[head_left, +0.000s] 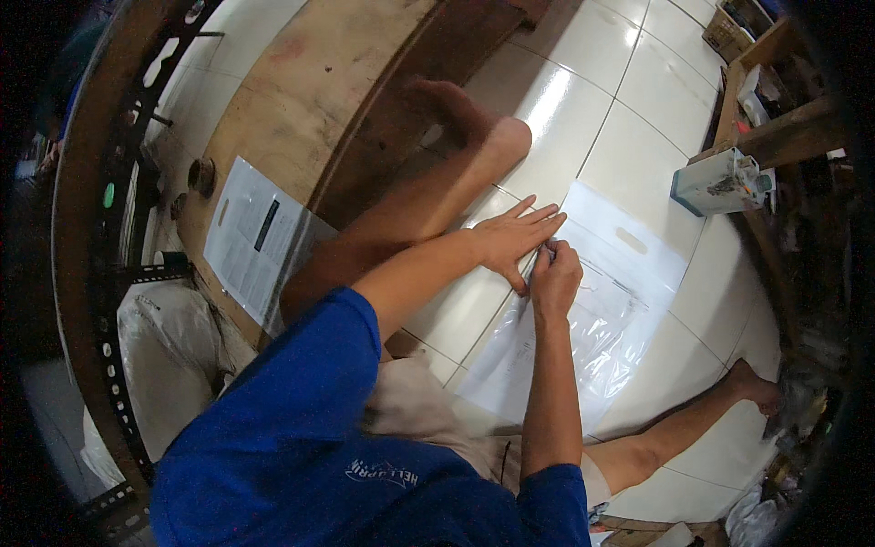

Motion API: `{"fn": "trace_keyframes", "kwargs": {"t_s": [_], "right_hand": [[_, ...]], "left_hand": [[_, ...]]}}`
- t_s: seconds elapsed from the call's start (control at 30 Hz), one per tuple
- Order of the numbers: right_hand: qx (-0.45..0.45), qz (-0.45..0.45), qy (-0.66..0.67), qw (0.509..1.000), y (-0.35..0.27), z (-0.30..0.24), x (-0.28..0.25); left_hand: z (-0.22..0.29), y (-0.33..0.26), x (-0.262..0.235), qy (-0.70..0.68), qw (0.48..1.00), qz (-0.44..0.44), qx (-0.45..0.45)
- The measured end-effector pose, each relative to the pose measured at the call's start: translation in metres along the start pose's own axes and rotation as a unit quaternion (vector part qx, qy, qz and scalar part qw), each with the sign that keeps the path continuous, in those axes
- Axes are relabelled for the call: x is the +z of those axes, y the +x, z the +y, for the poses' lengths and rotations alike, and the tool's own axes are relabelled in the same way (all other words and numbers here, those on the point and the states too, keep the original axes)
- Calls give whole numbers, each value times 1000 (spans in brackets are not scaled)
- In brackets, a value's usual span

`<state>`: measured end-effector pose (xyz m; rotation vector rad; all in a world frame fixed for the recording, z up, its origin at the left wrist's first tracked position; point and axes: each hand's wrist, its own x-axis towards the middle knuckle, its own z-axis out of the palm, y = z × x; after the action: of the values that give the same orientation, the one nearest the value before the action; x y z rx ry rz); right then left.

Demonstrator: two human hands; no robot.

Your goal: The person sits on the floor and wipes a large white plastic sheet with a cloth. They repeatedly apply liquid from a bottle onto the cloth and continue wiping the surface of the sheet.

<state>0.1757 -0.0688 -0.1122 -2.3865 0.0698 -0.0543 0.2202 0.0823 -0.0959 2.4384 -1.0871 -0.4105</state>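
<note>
A clear plastic bag (612,301) with a cut-out handle lies flat on the white tiled floor (638,118) between my legs, with a printed sheet inside it. My left hand (513,239) rests flat, fingers spread, on the bag's upper left edge. Just beside it, my right hand (556,273) is closed, its fingertips pinching the bag's edge; whether a small tool is in it I cannot tell.
A low wooden board (301,100) lies at the left with a printed paper (251,239) in a sleeve on it. A small light-blue box (720,182) stands by wooden shelving (775,109) at the right. A perforated metal rack (118,301) runs along the left.
</note>
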Motion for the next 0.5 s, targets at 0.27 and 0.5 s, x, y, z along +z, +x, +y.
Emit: {"fn": "trace_keyframes", "kwargs": {"t_s": [0.27,0.5], "right_hand": [[137,91,-22,986,10,85,-77],[-37,2,4,999,9,9,-11]], "left_hand": [[-4,-4,0,28,999,-12,-14],[2,0,-3,19,999,-27,-10]]}}
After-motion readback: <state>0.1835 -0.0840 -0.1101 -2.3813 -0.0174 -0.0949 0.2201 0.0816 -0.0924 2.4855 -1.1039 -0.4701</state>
